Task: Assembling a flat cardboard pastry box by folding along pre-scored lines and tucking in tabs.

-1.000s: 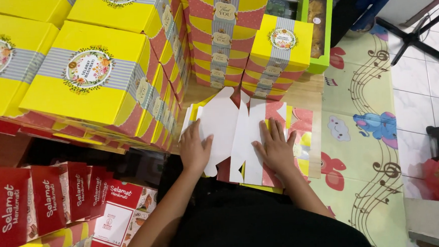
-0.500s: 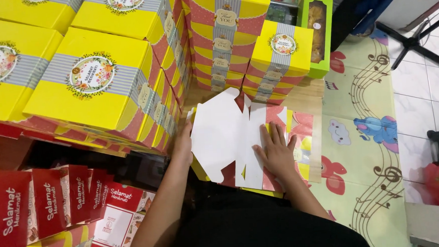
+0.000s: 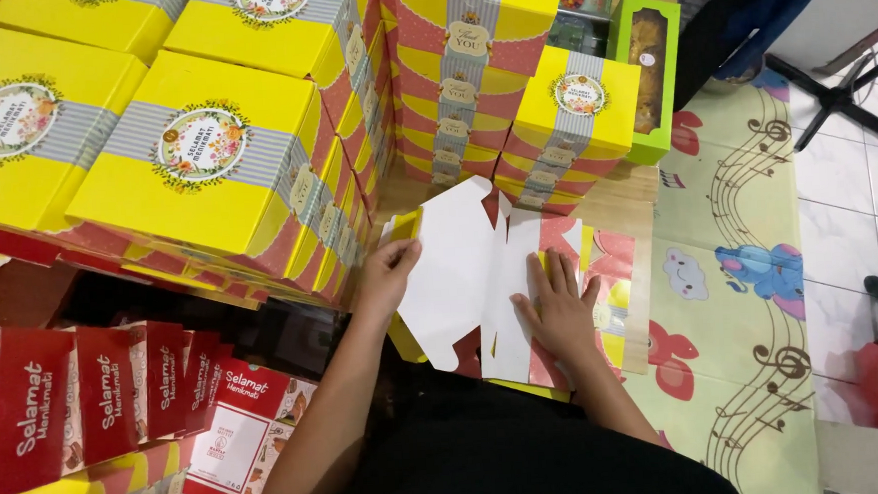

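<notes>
— Where's the flat box blank point(image 3: 457, 266)?
— On the wooden tabletop point(image 3: 625, 202), beside the stacked yellow boxes point(image 3: 205, 179). The left hand point(image 3: 388, 276) has closed its grip on a raised flap.
— And the right hand point(image 3: 564, 311)?
— Open, fingers spread, pressing the blank flat.

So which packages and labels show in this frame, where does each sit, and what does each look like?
Flat carton blank: centre floor, white inside up, left hand lifting one panel, right hand pressing it flat.
Yellow boxes: stacked upper left, grey striped band, round floral label.
Second yellow stack: top centre.
Green window box: upright beside it.
Red cartons: lower left, in a row.
</notes>
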